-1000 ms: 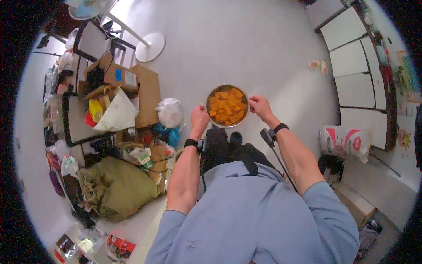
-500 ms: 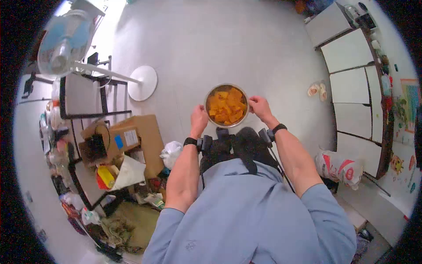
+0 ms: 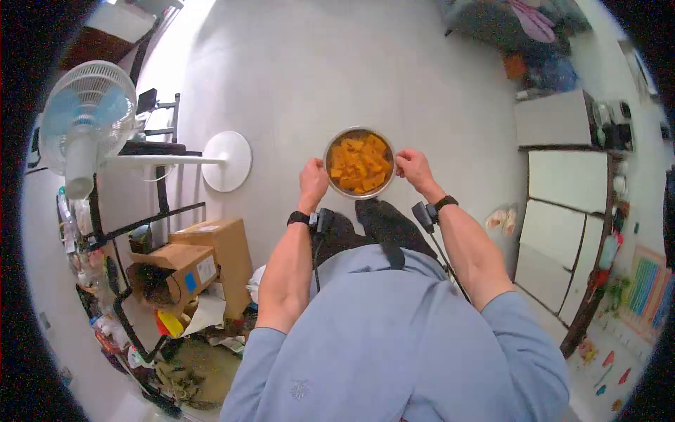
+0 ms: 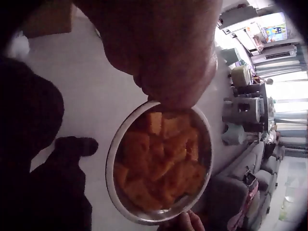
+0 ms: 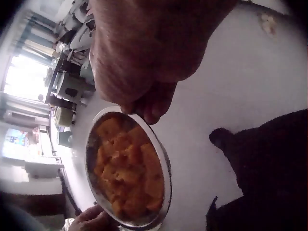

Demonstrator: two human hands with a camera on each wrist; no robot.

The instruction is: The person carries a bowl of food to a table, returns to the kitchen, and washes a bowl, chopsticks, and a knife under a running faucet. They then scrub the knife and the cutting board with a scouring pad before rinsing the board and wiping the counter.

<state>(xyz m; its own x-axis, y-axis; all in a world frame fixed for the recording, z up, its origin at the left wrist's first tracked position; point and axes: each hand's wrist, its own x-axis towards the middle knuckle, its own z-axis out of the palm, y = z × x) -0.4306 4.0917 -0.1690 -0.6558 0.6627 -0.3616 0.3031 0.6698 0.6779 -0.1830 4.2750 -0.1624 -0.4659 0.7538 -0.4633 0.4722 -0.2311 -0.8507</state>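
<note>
A round metal bowl (image 3: 385, 188) is held out in front of my body, over the floor. Orange chunks that look like pumpkin pieces (image 3: 359, 163) fill much of it. On the left, my left hand (image 3: 313, 180) grips the bowl's rim with curled fingers. My right hand (image 3: 415, 169) pinches the opposite side, thumb and fingers at the edge. Both wrist views show the bowl hanging between the two hands, its chunks (image 4: 161, 159) in plain sight. In the right wrist view the knuckles hide part of the near rim (image 5: 166, 173).
A white standing fan (image 3: 88, 119) with a round base (image 3: 227, 162) is on the left, near cardboard boxes (image 3: 225, 257). White cabinets (image 3: 562, 183) line the right, with slippers (image 3: 500, 220) on the floor before them. A grey sofa (image 3: 485, 28) stands ahead at the far right.
My body has moved forward across the floor. The fan, boxes and cabinets have slid back in view, and the sofa has appeared. Both hands keep their grip on the bowl.
</note>
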